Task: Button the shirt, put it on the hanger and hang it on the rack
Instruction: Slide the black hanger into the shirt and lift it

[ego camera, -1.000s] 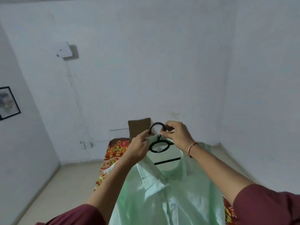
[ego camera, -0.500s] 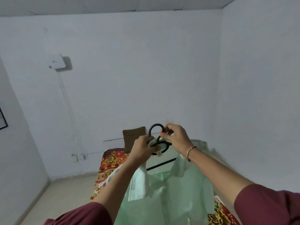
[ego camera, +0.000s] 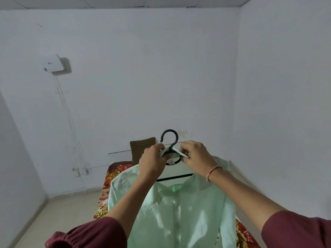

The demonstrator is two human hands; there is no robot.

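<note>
- Left hand (ego camera: 154, 163): fingers curled, pinching the collar at the hanger's neck.
- Right hand (ego camera: 195, 158): fingertips clamp the collar's other end (thread bracelet on the wrist).
- Shirt (ego camera: 179, 212): pale green and thin, draped over the black hanger (ego camera: 170, 130) and held in mid-air. The hook stands free above both hands.
- Behind it: floral bedspread (ego camera: 114, 176), brown cushion (ego camera: 142, 146), white wall.
- Both forearms cover part of the shirt front.
</note>
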